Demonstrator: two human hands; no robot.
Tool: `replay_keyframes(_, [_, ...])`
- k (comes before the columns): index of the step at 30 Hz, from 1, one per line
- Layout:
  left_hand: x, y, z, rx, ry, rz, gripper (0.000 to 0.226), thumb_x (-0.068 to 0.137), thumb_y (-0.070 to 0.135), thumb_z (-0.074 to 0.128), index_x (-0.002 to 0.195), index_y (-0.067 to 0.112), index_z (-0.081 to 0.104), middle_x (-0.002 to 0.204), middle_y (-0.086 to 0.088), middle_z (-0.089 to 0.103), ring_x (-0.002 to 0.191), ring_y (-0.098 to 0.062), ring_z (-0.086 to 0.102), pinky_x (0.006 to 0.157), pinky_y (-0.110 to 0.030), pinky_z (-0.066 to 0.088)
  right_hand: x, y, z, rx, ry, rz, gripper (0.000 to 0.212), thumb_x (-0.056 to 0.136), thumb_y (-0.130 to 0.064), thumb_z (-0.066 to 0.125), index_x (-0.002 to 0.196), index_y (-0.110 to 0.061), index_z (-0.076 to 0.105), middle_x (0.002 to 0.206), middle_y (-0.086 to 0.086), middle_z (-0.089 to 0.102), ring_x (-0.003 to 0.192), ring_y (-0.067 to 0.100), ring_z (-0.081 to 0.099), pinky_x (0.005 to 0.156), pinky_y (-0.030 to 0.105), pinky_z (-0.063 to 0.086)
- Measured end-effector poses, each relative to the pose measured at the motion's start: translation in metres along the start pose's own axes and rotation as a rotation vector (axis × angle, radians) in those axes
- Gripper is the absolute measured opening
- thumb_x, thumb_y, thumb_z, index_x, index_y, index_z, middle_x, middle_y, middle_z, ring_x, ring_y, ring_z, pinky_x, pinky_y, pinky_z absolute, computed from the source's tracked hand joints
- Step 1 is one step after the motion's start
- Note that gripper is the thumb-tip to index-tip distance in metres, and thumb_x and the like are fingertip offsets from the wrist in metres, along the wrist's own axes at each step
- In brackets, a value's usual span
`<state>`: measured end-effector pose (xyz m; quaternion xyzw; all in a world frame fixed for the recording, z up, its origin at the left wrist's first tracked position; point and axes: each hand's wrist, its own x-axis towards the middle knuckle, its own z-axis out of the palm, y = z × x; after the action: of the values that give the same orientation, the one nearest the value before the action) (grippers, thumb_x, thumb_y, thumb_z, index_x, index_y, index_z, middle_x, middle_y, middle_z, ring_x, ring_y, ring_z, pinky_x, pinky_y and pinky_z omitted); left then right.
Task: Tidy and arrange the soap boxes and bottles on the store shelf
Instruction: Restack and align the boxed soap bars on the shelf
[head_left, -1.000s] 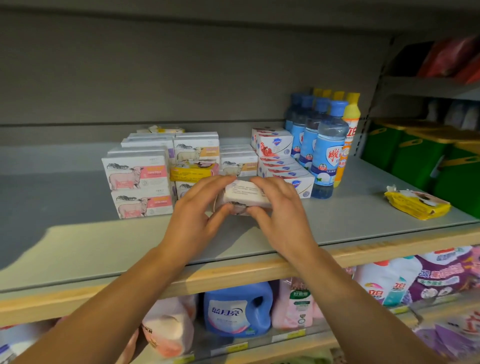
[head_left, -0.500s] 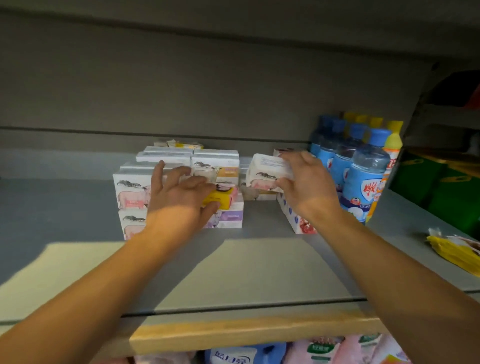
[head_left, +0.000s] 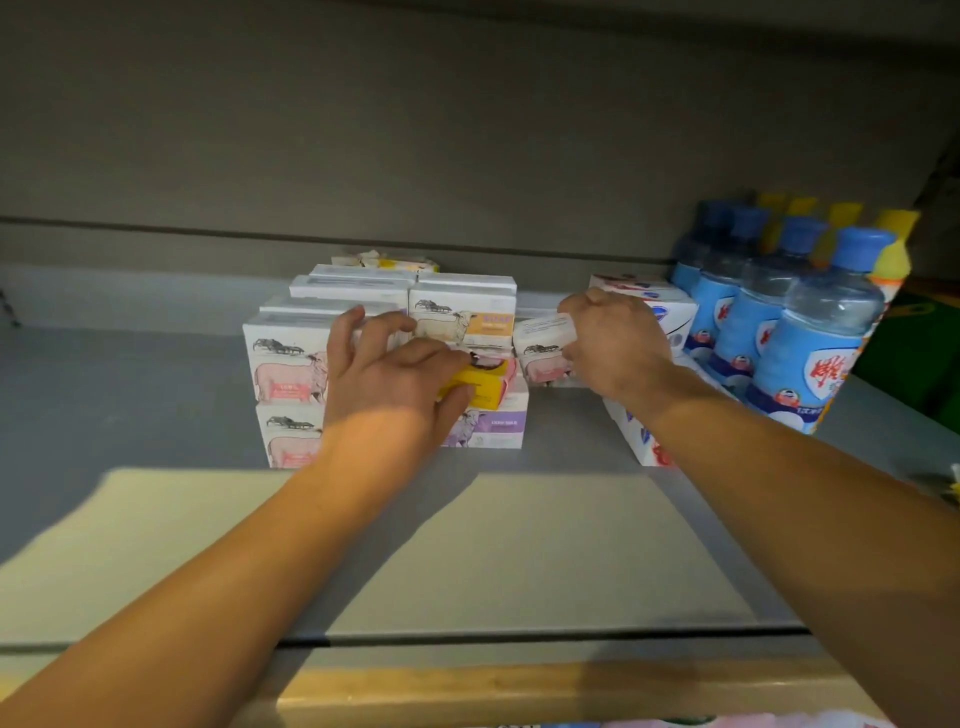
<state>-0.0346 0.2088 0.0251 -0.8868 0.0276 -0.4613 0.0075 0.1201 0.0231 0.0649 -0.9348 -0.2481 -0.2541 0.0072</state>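
White soap boxes with sheep pictures (head_left: 285, 364) stand stacked at the back middle of the grey shelf (head_left: 130, 405). My left hand (head_left: 387, 382) grips a yellow soap packet (head_left: 485, 387) that lies on top of a box with a purple label (head_left: 493, 423). My right hand (head_left: 615, 345) holds a white sheep soap box (head_left: 540, 340) just to the right of the stack. More white boxes with a blue and red print (head_left: 670, 312) sit behind and under my right wrist. Blue-capped bottles (head_left: 810, 338) stand in a row at the right.
Yellow-capped bottles (head_left: 891, 249) stand behind the blue ones. The shelf's wooden front edge (head_left: 467, 691) runs along the bottom. Bare grey shelf surface lies to the left of the stack and in front of it. A grey back panel (head_left: 467, 130) closes the rear.
The soap box first held by both hands near the shelf front went back with my right hand to the stack's right side. My left hand moved onto the yellow packet and closed on it.
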Motion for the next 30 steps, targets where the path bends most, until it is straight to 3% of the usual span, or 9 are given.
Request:
replay_keyframes(5, [-0.001,0.000,0.001,-0.020,0.019,-0.006,0.026,0.081,0.039,0.067,0.100,0.023,0.075,0.099,0.005,0.073,0.111,-0.033,0.054,0.110,-0.051,0.020,0.003,0.007,-0.011,0.159,-0.108,0.036,0.050,0.087,-0.027,0.069,0.134,-0.021,0.050,0.128,0.005,0.056,0.114,0.025,0.055,0.091,0.039,0.046])
replay_keyframes(10, [0.000,0.000,0.002,-0.026,0.025,-0.006,0.026,0.081,0.039,0.067,0.101,0.023,0.075,0.099,0.005,0.073,0.111,-0.033,0.054,0.111,-0.050,0.019,-0.004,0.010,0.003,0.082,-0.220,0.008,0.051,0.089,-0.032,0.065,0.135,-0.021,0.047,0.133,0.007,0.054,0.118,0.028,0.053,0.098,0.040,0.041])
replay_keyframes(15, [-0.001,0.001,0.002,-0.027,0.023,-0.009,0.026,0.084,0.039,0.065,0.102,0.023,0.074,0.100,0.006,0.073,0.112,-0.032,0.054,0.111,-0.051,0.019,-0.007,0.006,0.013,-0.103,-0.189,-0.007,0.057,0.087,-0.042,0.067,0.138,-0.023,0.048,0.138,0.007,0.048,0.127,0.030,0.042,0.109,0.046,0.032])
replay_keyframes(18, [-0.001,0.001,0.002,-0.032,0.017,-0.016,0.026,0.084,0.040,0.065,0.102,0.023,0.074,0.101,0.005,0.073,0.113,-0.032,0.053,0.111,-0.053,0.020,-0.013,0.000,0.007,-0.127,-0.106,0.004,0.057,0.086,-0.036,0.068,0.137,-0.020,0.047,0.136,0.009,0.048,0.126,0.033,0.042,0.106,0.047,0.035])
replay_keyframes(20, [-0.001,0.002,0.001,-0.036,0.012,-0.021,0.026,0.084,0.040,0.065,0.102,0.023,0.074,0.101,0.005,0.073,0.113,-0.033,0.054,0.110,-0.054,0.021,-0.026,-0.009,0.005,0.033,-0.002,0.024,0.049,0.087,-0.027,0.064,0.133,-0.019,0.051,0.130,0.010,0.051,0.119,0.033,0.048,0.095,0.043,0.043])
replay_keyframes(22, [-0.001,0.002,0.000,-0.042,0.007,-0.028,0.027,0.083,0.039,0.065,0.102,0.023,0.075,0.101,0.004,0.073,0.113,-0.033,0.054,0.110,-0.055,0.021,-0.042,-0.020,0.007,0.257,-0.010,0.063,0.045,0.088,-0.024,0.060,0.133,-0.021,0.052,0.132,0.008,0.050,0.117,0.033,0.052,0.091,0.041,0.047])
replay_keyframes(25, [-0.001,0.004,-0.001,-0.041,-0.008,-0.030,0.028,0.084,0.039,0.065,0.103,0.022,0.074,0.101,0.003,0.073,0.113,-0.034,0.053,0.110,-0.056,0.022,-0.055,-0.030,0.016,0.445,-0.180,0.168,0.055,0.091,-0.024,0.058,0.143,-0.025,0.042,0.148,0.002,0.034,0.130,0.028,0.044,0.103,0.039,0.040])
replay_keyframes(30, [-0.001,0.003,-0.001,-0.038,-0.011,-0.022,0.028,0.083,0.039,0.064,0.102,0.021,0.075,0.101,0.004,0.073,0.114,-0.033,0.053,0.111,-0.054,0.020,-0.056,-0.028,0.026,0.668,-0.191,0.273,0.055,0.088,-0.011,0.058,0.140,-0.020,0.045,0.145,0.004,0.029,0.131,0.022,0.041,0.105,0.025,0.033])
